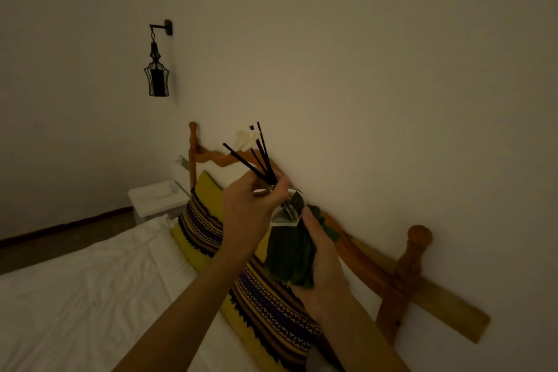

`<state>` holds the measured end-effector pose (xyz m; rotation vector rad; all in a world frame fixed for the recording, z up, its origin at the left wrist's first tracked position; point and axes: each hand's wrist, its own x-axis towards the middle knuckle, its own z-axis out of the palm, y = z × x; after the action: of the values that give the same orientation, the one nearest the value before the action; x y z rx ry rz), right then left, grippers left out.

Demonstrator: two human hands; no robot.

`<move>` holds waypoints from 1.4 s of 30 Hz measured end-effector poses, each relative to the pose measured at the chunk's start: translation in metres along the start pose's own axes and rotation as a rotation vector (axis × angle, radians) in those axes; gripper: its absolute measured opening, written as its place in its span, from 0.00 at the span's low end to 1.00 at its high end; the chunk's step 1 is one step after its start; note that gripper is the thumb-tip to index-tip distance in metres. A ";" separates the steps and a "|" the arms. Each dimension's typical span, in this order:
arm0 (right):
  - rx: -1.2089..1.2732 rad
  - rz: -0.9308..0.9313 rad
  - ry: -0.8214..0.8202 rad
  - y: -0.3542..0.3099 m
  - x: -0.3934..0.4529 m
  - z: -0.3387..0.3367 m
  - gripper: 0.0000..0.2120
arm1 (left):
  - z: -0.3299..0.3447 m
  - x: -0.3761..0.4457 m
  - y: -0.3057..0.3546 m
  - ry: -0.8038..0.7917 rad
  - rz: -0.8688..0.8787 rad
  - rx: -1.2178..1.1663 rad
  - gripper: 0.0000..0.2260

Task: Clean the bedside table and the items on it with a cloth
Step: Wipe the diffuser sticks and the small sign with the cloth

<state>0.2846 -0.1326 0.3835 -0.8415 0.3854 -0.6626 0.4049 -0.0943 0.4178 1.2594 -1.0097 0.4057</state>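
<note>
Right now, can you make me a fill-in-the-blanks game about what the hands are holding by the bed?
1. The right hand wraps a dark ____ cloth around the glass bottle.
2. The left hand pinches the black ____ sticking out of the bottle.
3. The lantern hangs on the ____.
4. The headboard is made of ____.

Missing words: green; sticks; wall; wood

Both hands are raised over the bed point(90, 296), in front of the headboard point(377, 263). The left hand point(250, 211) grips the reed sticks point(256, 160) at the neck of a glass diffuser point(287, 208); the right hand point(326, 263), just right of it and nearer, holds the cloth point(290, 257) under the glass. A patterned pillow point(265, 299) leans against the headboard below the hands. The bedside table point(157, 199) stands far left beside the bed, with a wall lamp point(157, 69) above it.
</note>
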 end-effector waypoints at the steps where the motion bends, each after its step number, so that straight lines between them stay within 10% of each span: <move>1: 0.009 -0.007 -0.003 0.001 0.001 0.000 0.24 | -0.002 0.002 -0.001 0.005 -0.004 0.002 0.08; 14: 0.134 0.169 -0.243 0.033 0.016 -0.016 0.26 | -0.038 -0.008 -0.021 0.095 -0.079 0.042 0.01; 22: 0.093 0.260 -0.008 0.081 0.038 -0.020 0.26 | -0.122 -0.059 -0.074 0.059 -0.286 0.246 0.06; 36: -0.323 0.684 0.230 0.320 0.026 -0.024 0.10 | -0.286 -0.247 -0.184 -0.210 -0.966 0.471 0.10; 42: -0.561 0.838 0.323 0.419 0.011 -0.051 0.15 | -0.333 -0.368 -0.242 -0.091 -1.321 0.500 0.10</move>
<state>0.4248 0.0357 0.0224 -0.9911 1.1733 0.1184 0.5227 0.2309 -0.0121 2.1028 0.0288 -0.4696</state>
